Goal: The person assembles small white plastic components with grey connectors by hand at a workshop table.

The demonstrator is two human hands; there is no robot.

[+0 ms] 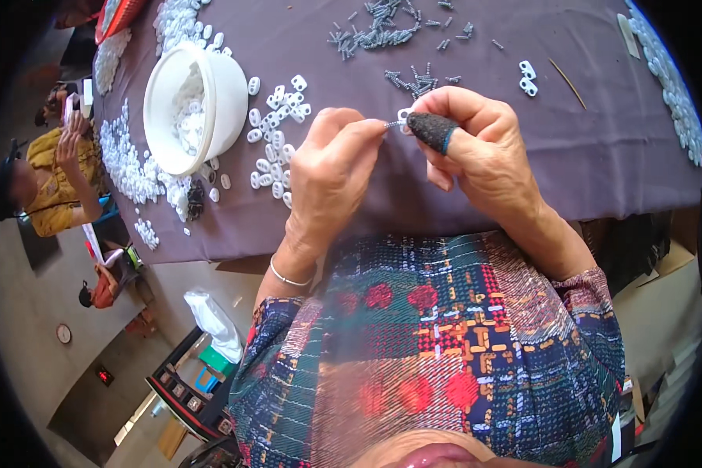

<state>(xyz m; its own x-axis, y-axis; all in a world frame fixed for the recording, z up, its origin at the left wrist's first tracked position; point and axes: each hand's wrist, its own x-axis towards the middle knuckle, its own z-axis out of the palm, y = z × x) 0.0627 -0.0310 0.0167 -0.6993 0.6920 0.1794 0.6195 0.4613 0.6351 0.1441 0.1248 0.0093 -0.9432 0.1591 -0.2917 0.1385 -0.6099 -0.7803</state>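
Between the thumb and forefinger of my left hand (331, 168) is a small metal spring (393, 125), pointing to the right. Its tip meets a small white plastic piece with holes (404, 117), which my right hand (487, 148) pinches. A dark cloth cover with a blue edge (433, 131) wraps one digit of the right hand. Both hands are raised just over the near part of the table. Left of my left hand lie loose white plastic pieces (271, 160). Beyond the hands is a small group of springs (413, 80).
A white tub (230, 101) with white pieces lies tilted at the left of the purple-covered table (491, 23). White pieces (129, 156) heap around it. More springs (378, 27) lie at the back. A thin stick (568, 83) and a white pair (528, 78) lie right. A person (51, 183) sits left.
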